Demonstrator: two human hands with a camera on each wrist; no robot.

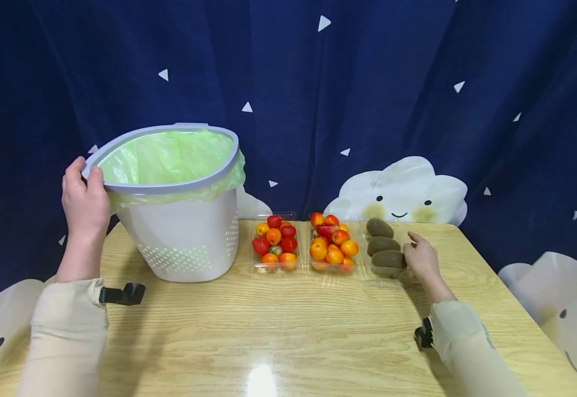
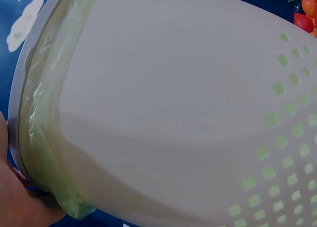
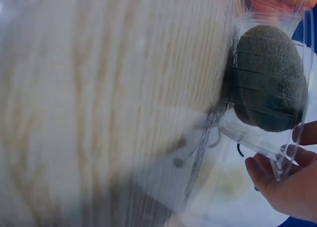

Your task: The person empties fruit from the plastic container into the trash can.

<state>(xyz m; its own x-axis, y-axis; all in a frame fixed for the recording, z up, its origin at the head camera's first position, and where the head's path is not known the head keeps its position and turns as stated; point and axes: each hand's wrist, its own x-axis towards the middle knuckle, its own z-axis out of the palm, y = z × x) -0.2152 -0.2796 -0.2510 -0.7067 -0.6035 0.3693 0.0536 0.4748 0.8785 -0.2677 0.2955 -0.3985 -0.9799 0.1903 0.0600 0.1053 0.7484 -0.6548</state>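
Note:
A white basket-style bin point(image 1: 179, 231) with a grey rim, lined with a green plastic bag point(image 1: 169, 157), stands at the left, slightly tilted. My left hand point(image 1: 85, 201) grips the left side of its rim point(image 2: 17, 98); some fingers are hidden in the left wrist view. At the right, a clear plastic box point(image 3: 270, 149) holds brown kiwis point(image 1: 386, 245), three of them showing. My right hand point(image 1: 421, 256) holds that box by its right edge, fingers on both sides of the plastic. The kiwi nearest the right wrist camera point(image 3: 270, 76) shows through the wall.
Two more clear boxes stand in a row between bin and kiwis: one of strawberries and small orange fruits point(image 1: 274, 242), another of mostly orange-red fruits point(image 1: 334, 245). All rest on a wood-grain table point(image 1: 278, 325). A dark blue curtain point(image 1: 288, 99) hangs behind.

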